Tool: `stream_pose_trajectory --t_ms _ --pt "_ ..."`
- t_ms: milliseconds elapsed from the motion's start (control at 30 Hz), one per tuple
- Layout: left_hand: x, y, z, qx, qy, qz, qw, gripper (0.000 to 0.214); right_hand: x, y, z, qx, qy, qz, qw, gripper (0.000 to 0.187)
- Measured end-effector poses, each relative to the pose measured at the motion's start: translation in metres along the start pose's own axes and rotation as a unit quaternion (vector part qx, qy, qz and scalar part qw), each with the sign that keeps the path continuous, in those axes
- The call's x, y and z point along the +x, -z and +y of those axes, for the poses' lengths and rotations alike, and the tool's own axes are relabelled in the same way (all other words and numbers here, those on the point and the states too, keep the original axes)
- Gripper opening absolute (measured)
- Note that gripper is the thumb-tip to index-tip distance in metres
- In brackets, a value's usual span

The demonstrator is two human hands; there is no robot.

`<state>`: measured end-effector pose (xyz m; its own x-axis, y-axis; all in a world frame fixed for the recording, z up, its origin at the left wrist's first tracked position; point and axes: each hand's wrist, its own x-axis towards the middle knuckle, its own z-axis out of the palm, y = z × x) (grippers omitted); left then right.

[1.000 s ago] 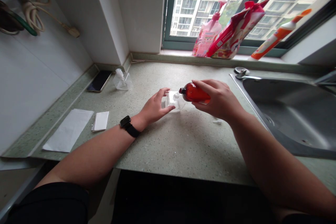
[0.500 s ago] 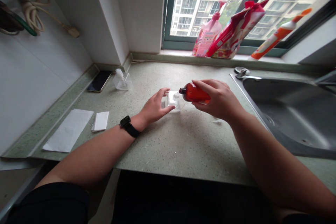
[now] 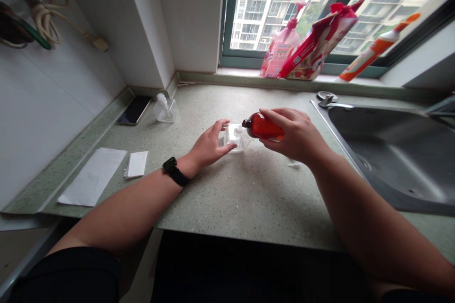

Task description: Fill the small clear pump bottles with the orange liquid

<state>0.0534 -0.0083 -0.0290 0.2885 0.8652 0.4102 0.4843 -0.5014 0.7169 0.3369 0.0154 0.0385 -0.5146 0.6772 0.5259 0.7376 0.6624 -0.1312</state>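
Observation:
My right hand (image 3: 295,135) grips an amber glass bottle (image 3: 263,126) on its side, tilted with its black-rimmed neck pointing left toward a small clear glass bottle (image 3: 235,136). That clear bottle stands on the speckled green stone countertop (image 3: 249,203), just below and left of the amber neck. My left hand (image 3: 209,144) is beside it, fingers spread, with the fingertips at its left side. A black watch (image 3: 174,171) circles my left wrist.
A steel sink (image 3: 391,151) lies right of my right hand. A smartphone (image 3: 134,110), a small clear pump bottle (image 3: 163,109) and white papers (image 3: 93,176) lie on the counter's left. Pink and orange packages (image 3: 313,45) line the windowsill.

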Motion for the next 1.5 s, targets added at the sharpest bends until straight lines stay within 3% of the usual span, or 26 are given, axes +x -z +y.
stream_pose_trajectory --t_ms 567,833,1500 --pt "0.0009 0.0016 0.0015 0.027 0.005 0.002 1.000 0.074 0.0002 -0.0008 0.0007 0.000 0.005 0.004 1.000 0.064" --pt "0.0004 0.0024 0.0001 0.064 0.003 0.010 0.998 0.059 0.0009 0.0002 -0.0007 0.000 0.004 0.002 1.000 0.064" --pt "0.0011 0.0036 0.0001 0.086 -0.003 0.006 0.996 0.056 0.0014 0.0008 -0.0001 -0.006 0.006 -0.005 1.000 0.068"
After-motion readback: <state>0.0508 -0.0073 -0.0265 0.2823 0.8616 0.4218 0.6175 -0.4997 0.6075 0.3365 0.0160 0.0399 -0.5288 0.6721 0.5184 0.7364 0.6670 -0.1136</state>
